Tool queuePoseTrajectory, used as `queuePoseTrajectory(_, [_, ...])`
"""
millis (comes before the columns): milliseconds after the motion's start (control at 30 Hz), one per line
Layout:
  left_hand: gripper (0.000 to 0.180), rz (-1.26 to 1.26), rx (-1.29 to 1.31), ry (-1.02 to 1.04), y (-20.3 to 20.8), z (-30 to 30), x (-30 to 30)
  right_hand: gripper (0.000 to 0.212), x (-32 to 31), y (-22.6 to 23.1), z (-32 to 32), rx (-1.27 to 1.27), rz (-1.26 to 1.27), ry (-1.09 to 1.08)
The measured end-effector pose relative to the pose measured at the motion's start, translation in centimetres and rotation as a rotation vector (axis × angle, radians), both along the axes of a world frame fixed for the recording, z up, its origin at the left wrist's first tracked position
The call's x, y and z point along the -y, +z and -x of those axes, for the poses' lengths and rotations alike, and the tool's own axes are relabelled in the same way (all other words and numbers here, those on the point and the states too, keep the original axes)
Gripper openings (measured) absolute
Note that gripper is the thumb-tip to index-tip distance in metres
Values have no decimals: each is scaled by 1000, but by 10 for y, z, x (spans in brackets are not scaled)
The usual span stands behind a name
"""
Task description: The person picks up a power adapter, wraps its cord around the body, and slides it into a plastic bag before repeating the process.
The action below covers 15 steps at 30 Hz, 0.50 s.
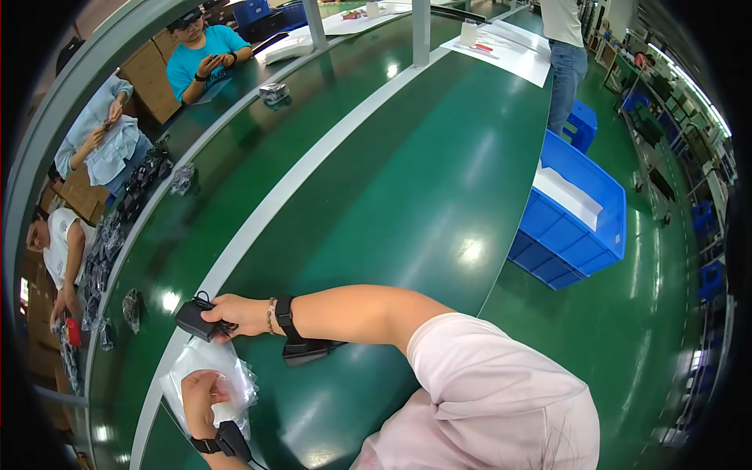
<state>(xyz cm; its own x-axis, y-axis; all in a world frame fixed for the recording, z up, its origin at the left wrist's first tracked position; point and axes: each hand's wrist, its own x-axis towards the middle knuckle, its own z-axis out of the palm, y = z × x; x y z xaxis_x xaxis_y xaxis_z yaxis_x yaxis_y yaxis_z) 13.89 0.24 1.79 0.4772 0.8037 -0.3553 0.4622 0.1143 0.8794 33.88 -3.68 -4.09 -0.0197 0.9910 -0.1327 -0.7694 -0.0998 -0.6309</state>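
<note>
My right hand [239,315] is closed around a black power adapter [194,319] and its bundled black cable [227,326]. The adapter's block sticks out past the fingers, above the white strip of the bench. Just below it, a pile of clear plastic bags [188,366] lies on the green table. My left hand [202,392] is over these bags, fingers curled and pinching the film; how many layers it grips is hidden. Both my wrists wear black straps with small black boxes.
Across the bench, a co-worker in turquoise [210,59] and two others handle small things. Bagged black items [102,251] line the far edge, and a small bagged bundle [132,309] lies nearer. Blue crates [580,227] stand right of the table. Grey posts [421,35] rise from the bench.
</note>
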Motion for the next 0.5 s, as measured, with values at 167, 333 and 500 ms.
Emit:
queuePoseTrajectory(167, [20,-203,-19,15,-11,21,-14,22,-4,17,17,-13,-31,84])
queuePoseTrajectory(333, [32,-732,-177,-6,-45,18,-19,18,4,50,30,-3,-73,121])
queuePoseTrajectory(500, [32,-608,70,-4,-16,2,1,27,7,69,46,2,-87,126])
